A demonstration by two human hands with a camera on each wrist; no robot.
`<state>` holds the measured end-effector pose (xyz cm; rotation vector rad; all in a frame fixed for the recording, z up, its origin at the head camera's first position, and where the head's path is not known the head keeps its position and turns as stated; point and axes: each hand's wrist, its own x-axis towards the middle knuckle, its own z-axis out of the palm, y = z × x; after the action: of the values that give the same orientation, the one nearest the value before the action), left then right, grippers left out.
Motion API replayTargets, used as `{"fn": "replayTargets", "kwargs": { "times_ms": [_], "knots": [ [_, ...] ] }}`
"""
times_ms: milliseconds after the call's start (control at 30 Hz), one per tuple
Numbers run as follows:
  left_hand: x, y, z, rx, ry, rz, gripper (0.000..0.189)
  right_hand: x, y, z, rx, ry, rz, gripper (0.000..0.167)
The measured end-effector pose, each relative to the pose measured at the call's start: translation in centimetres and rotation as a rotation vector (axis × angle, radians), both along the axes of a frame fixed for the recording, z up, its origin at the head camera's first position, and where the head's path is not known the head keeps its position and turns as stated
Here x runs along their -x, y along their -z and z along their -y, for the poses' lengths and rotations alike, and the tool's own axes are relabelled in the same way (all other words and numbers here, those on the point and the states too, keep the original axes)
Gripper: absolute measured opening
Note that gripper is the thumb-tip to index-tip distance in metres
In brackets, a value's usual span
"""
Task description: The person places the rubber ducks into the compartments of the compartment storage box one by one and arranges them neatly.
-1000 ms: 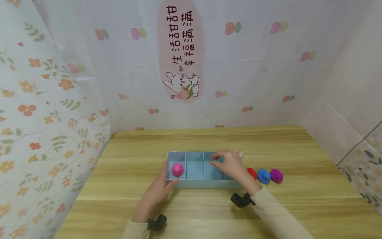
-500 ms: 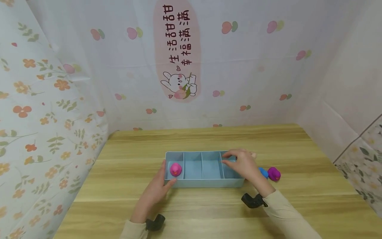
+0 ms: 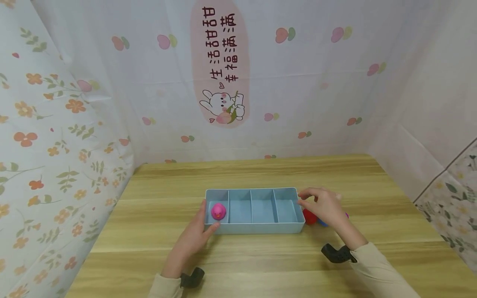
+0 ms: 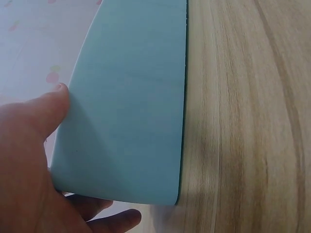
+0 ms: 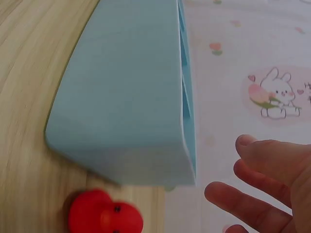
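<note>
Four compartments divide the smooth, pale-blue oblong box [image 3: 257, 229] on the wood-grained counter [image 3: 238, 256] in the head view. A rounded pink duck [image 3: 218, 211] sits in the leftmost one. The left hand [image 3: 193, 236] lies at that end, fingers and thumb spread about the near corner. Just beyond the opposite end, the right hand [image 3: 326, 205] is part-way open and holds nothing; below it show a red duck [image 3: 309, 217], a bit of blue [image 3: 322, 222] and a purple sliver [image 3: 347, 215], their shapes mostly hidden.

The left wrist view shows the thumb touching the box's thin rim.

In the right wrist view, the fingers stand apart from the box's flat, seemingly plastic wall; the glossy red duck is just beside it, slightly blurred.
</note>
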<state>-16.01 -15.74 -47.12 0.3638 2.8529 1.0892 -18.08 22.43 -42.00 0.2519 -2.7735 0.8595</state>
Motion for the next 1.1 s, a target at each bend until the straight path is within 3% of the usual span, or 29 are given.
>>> {"fn": "replayTargets", "kwargs": {
  "times_ms": [467,733,900,1100],
  "knots": [
    [0.0,-0.1,0.0,0.0,0.013,0.008,0.088,-1.5,0.6,-4.7,0.027,0.107,-0.035,0.015],
    [0.0,-0.1,0.0,-0.009,0.008,0.005,0.089,-2.0,0.7,-7.4,-0.014,0.158,0.001,0.021],
    [0.1,0.0,-0.1,-0.021,0.01,0.004,0.09,-2.7,1.2,-8.7,-0.006,0.167,0.054,0.028],
    [0.1,0.0,-0.1,-0.013,0.007,0.013,0.09,-3.3,2.5,-9.9,-0.079,0.162,0.159,0.046]
  ]
}}
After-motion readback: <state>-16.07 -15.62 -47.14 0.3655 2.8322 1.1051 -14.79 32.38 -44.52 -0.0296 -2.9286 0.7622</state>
